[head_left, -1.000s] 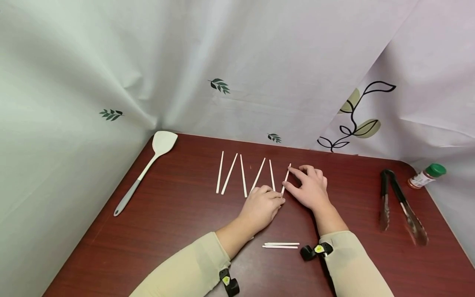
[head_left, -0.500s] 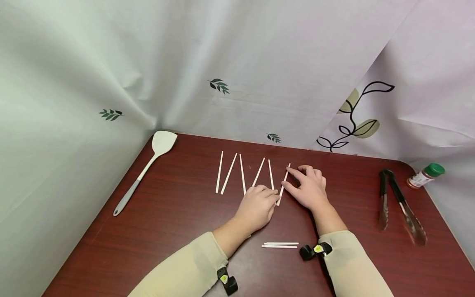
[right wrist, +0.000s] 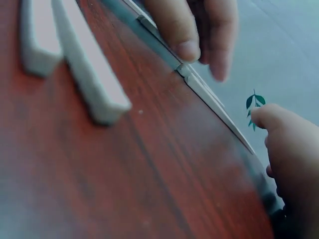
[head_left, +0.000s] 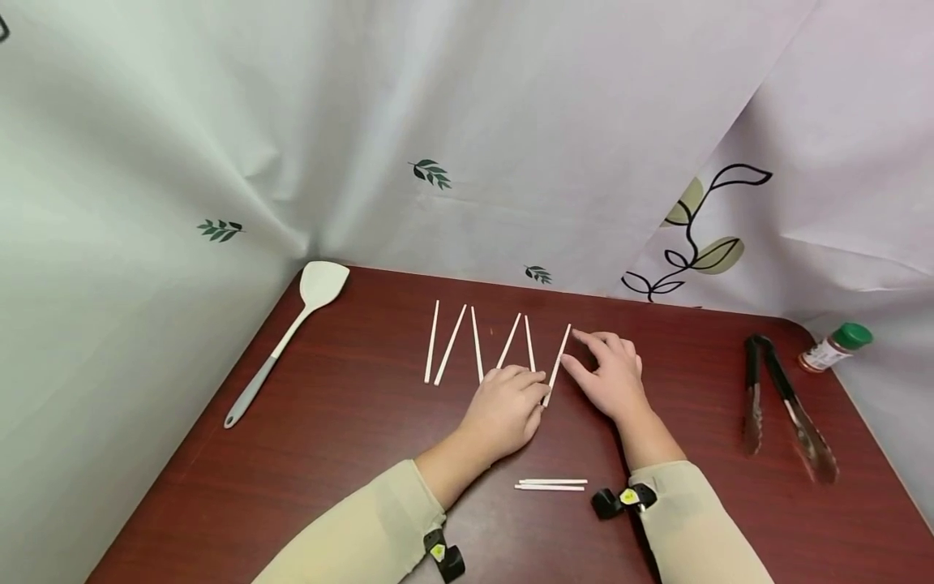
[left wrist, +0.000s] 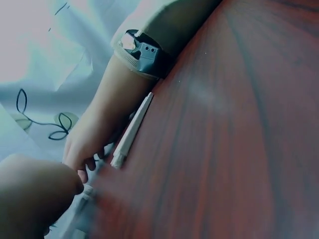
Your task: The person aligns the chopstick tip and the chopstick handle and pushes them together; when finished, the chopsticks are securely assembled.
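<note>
Slim white sticks lie in a zigzag row on the dark red table. My left hand (head_left: 505, 410) is over the near ends of the row, its fingertips at the lower end of the fifth stick (head_left: 529, 344) and hiding it. Beside it slants the rightmost stick (head_left: 559, 362). Just right of that stick my right hand (head_left: 611, 371) is spread, thumb and index finger held apart with nothing between them. In the right wrist view, the left fingers (right wrist: 172, 25) hang close over the stick ends; contact is unclear. Two more sticks (head_left: 552, 487) lie together nearer the front.
A white spatula (head_left: 292, 337) with a grey handle lies at the left. On the right are metal tongs (head_left: 791, 397) with black handles and a green-capped bottle (head_left: 835, 349). A pale cloth with leaf prints (head_left: 474, 122) hangs behind the table (head_left: 328, 454).
The rightmost stick's lower end swung left, then stayed. The fifth stick's top shifted slightly left. My left hand moved a little left, and my right fingers came off the rightmost stick.
</note>
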{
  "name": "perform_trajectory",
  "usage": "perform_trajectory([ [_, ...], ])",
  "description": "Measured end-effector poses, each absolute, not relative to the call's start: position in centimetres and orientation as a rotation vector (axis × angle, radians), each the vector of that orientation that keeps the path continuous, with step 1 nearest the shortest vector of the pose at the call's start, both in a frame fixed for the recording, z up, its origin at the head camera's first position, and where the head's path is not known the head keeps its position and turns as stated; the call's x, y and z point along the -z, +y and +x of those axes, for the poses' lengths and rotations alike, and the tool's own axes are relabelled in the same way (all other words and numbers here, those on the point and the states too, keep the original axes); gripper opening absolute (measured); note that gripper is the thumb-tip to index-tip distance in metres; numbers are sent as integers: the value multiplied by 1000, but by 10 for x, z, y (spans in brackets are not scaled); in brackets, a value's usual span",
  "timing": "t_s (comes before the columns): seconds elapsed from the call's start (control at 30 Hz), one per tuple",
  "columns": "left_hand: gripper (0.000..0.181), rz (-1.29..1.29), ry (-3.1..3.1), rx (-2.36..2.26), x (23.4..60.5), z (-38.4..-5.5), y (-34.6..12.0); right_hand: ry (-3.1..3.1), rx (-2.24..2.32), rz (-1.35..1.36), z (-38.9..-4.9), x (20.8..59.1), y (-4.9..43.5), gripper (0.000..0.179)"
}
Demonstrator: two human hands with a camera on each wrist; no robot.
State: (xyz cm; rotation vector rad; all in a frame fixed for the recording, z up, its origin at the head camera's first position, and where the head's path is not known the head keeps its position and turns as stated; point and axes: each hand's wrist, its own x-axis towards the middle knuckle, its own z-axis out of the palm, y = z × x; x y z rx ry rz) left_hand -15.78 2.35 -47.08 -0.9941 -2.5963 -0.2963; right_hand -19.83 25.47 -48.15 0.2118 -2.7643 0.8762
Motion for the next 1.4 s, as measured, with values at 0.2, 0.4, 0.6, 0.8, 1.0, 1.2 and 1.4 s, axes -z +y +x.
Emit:
perform_trajectory([
  [0.2, 23, -1050, -2471, 382, 459, -149, 20, -2535, -1027, 245, -182, 485, 256, 40],
  [0.4, 15, -1069, -2456, 516, 460, -141, -1, -2410, -1089, 277, -159, 487, 252, 26],
  [0.6, 8, -1033, -2405, 652, 464, -129, -38, -2388, -1106, 294, -140, 486, 248, 13],
  [0.8, 14, -964, -2400, 744, 471, -117, -74, -2349, -1080, 391, -123, 485, 244, 15],
  [1.0, 15, -1006, -2410, 817, 478, -103, -96, -2346, -1123, 583, -101, 487, 236, 20],
  [1.2, 28, -1105, -2418, 806, 483, -93, -106, -2391, -1053, 791, -77, 491, 226, 25],
  [1.4, 32, -1121, -2468, 743, 484, -89, -105, -2450, -899, 894, -64, 491, 225, 34],
])
